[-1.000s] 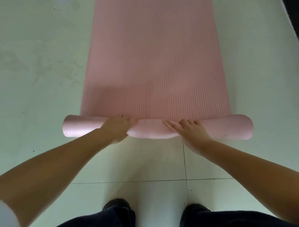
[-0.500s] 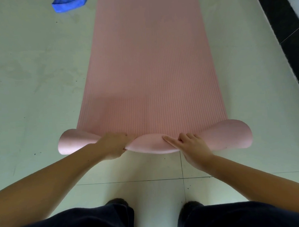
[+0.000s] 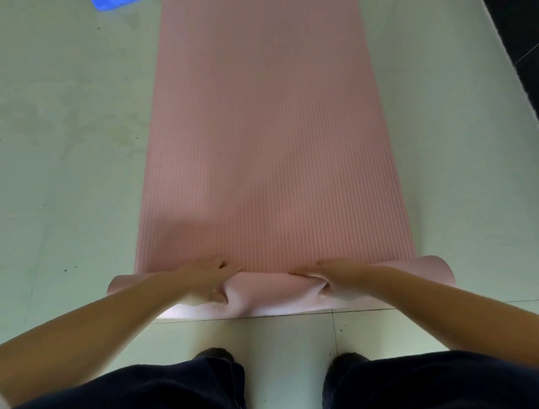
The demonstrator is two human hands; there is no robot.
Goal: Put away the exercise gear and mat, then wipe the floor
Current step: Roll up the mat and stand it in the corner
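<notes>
Right now your left hand [image 3: 203, 276] and right hand [image 3: 330, 276] both sit on the near end of the pink mat [image 3: 268, 136], which lies on the pale tiled floor [image 3: 59, 151] just ahead of your shoes [image 3: 214, 355]. Each hand curls over the folded-back lip, fingers on top and thumbs tucked under, so both grip the mat's curled edge and nothing else. The mat's long axis runs straight away from you, from your hands toward the top of the view, while the started roll [image 3: 266, 292] lies crosswise, left to right. That is the relation your next move turns on: the unrolled length lies directly forward of your grip, so I judge the roll has to travel forward along it. Your hands sit close to the middle, about equally near, leaving both outer ends of the roll loose and flared. A blue cloth [image 3: 117, 1] lies on the floor far ahead to your left, well apart from the mat's edge.
</notes>
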